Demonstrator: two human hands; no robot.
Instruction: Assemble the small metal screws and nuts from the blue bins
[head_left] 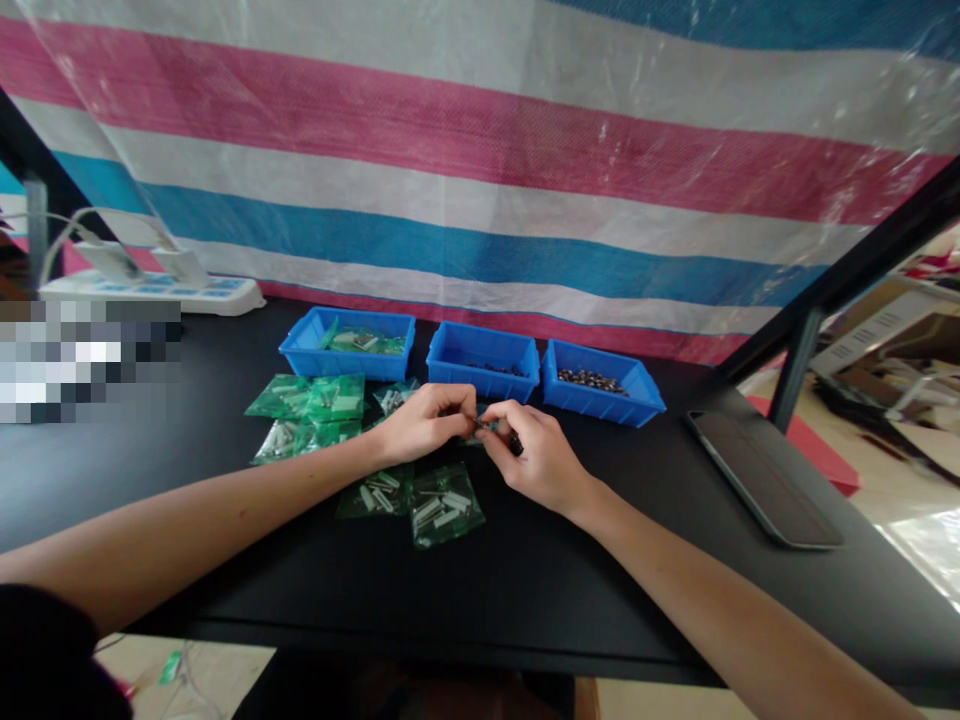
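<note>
The left hand point(431, 422) and the right hand point(538, 452) meet over the middle of the table, their fingertips nearly touching. Both are pinched narrow, thumb against forefinger, on a small metallic piece point(481, 424) held between them, just above the tabletop; it is too small and too much covered by the fingers to make out its shape. Something dark also shows within the curled fingers of the right hand, but I cannot tell what it is.

Under and around the left forearm lie clear green bags with pale and metallic parts inside. The front bag point(448, 508) lies nearest the table's edge, just beside another bag point(380, 494) on its left. A cluster of bags point(319, 398) lies farther left, beyond the forearm, and one more bag point(391, 396) sits behind the left hand, partly hidden by it.

Behind the hands, three blue bins stand in a row. The left bin point(352, 368) has green bags in it, the middle bin point(510, 389) holds small dark pieces along its bottom, and the right bin point(592, 399) holds a larger heap of small shiny pieces.

Farther out on the black table point(562, 590), a phone point(761, 480) lies to the right and a white power strip point(234, 295) with plugs in it stands at the far left, before a striped plastic sheet point(480, 150)
</note>
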